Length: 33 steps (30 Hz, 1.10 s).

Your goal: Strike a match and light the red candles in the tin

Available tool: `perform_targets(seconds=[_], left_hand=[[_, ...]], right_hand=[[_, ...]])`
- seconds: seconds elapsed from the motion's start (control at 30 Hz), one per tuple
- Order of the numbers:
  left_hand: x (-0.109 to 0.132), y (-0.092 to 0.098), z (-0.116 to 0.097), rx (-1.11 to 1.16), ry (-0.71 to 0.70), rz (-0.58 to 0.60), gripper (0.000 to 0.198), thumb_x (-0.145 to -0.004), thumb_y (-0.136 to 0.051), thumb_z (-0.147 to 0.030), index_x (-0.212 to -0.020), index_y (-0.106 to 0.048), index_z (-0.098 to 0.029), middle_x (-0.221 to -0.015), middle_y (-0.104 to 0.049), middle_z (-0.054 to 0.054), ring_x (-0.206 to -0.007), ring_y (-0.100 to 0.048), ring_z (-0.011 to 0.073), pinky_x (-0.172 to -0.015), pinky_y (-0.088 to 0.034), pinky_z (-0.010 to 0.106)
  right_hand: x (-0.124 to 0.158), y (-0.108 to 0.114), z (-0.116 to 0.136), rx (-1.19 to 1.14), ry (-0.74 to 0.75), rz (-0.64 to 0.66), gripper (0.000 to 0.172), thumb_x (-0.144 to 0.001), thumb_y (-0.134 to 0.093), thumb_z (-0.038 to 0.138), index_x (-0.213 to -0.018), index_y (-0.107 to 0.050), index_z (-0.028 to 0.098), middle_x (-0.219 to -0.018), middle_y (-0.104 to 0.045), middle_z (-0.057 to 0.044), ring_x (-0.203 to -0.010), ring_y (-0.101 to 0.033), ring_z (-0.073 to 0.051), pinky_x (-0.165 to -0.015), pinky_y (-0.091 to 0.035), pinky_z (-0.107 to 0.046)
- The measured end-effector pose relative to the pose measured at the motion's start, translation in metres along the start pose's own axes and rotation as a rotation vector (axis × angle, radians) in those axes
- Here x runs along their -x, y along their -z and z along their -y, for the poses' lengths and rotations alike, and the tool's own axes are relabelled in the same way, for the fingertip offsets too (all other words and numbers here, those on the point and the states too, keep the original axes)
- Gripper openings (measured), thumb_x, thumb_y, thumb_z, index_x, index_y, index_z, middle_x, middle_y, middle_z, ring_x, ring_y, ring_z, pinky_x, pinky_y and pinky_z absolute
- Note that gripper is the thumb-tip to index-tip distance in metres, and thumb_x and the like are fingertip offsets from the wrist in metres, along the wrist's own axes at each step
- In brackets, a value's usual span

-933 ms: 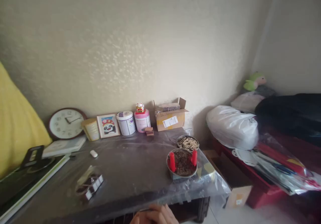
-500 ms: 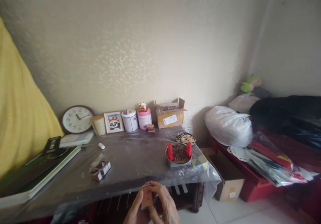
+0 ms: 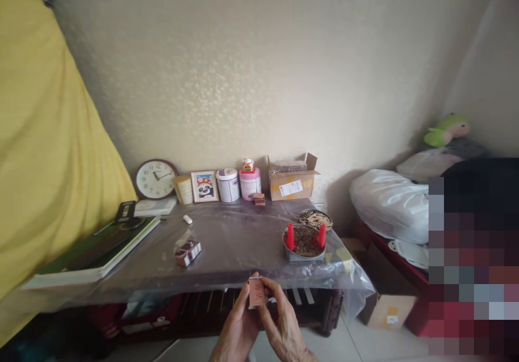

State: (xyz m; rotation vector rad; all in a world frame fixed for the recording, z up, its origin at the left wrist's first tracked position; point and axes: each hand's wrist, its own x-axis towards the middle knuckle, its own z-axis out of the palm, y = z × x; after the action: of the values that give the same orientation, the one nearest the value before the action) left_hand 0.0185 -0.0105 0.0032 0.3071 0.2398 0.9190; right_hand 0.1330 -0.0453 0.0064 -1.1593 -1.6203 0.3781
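Observation:
A small tan matchbox (image 3: 257, 293) with red marks on its face is held upright just in front of the table's near edge. My left hand (image 3: 236, 318) has its thumb along the box's left side. On the other side, my right hand (image 3: 280, 316) grips the box between thumb and fingers. Beyond them, a wrapped pack of small boxes with dark sides (image 3: 188, 252) lies on the table. To the right stands a round tin of dark brown grains (image 3: 304, 241), with two red candles upright in it. Behind that tin, a shallow dish holds many matchsticks (image 3: 316, 219).
The table (image 3: 239, 237) is covered with clear plastic. Along the wall stand a clock (image 3: 157, 179), a panda picture (image 3: 205, 186), canisters (image 3: 227, 185) and an open carton (image 3: 292, 186). A large book (image 3: 97, 248) lies at left, near a yellow curtain (image 3: 60, 135).
My view has turned left, so the table's things sit further right. Both hands still hold the matchbox, whose face now shows more plainly between the thumbs.

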Motion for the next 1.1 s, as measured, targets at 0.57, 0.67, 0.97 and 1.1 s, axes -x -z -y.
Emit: perform_targets(seconds=[0.57, 0.67, 0.97, 1.1], left_hand=[[-0.001, 0.004, 0.003, 0.010, -0.090, 0.020, 0.035, -0.092, -0.046, -0.034, -0.118, -0.062, -0.018, -0.116, -0.064, 0.005, -0.108, -0.056, 0.0166, -0.104, -0.034, 0.030], [-0.003, 0.007, 0.005, 0.023, -0.082, 0.021, 0.036, -0.092, -0.044, -0.034, -0.119, -0.061, -0.017, -0.115, -0.065, 0.005, -0.106, -0.057, 0.0172, -0.103, -0.034, 0.030], [-0.003, 0.003, 0.007, 0.045, -0.073, 0.060, 0.034, -0.093, -0.044, -0.032, -0.115, -0.064, -0.015, -0.113, -0.065, 0.006, -0.107, -0.056, 0.0193, -0.095, -0.040, 0.028], [-0.002, 0.002, 0.003, 0.016, -0.081, -0.023, 0.031, -0.092, -0.045, -0.030, -0.113, -0.063, -0.014, -0.107, -0.067, 0.007, -0.097, -0.060, 0.0173, -0.085, -0.045, 0.028]], right_hand=[[-0.001, -0.008, -0.011, 0.163, 0.034, -0.034, 0.039, -0.086, -0.046, 0.019, -0.126, -0.043, 0.016, -0.119, -0.059, -0.009, -0.108, -0.058, -0.017, -0.092, -0.048, -0.027], [0.000, -0.009, -0.012, 0.176, 0.041, -0.056, 0.040, -0.087, -0.045, 0.019, -0.126, -0.042, 0.017, -0.118, -0.059, -0.008, -0.107, -0.058, -0.017, -0.091, -0.048, -0.027], [-0.005, -0.009, -0.008, 0.177, -0.017, -0.042, 0.039, -0.084, -0.047, 0.017, -0.123, -0.045, 0.018, -0.114, -0.059, -0.008, -0.102, -0.058, -0.019, -0.088, -0.048, -0.032], [-0.013, 0.007, -0.004, 0.087, -0.032, 0.101, 0.039, -0.084, -0.054, 0.024, -0.122, -0.047, 0.017, -0.116, -0.056, -0.010, -0.106, -0.055, -0.021, -0.091, -0.046, -0.033]])
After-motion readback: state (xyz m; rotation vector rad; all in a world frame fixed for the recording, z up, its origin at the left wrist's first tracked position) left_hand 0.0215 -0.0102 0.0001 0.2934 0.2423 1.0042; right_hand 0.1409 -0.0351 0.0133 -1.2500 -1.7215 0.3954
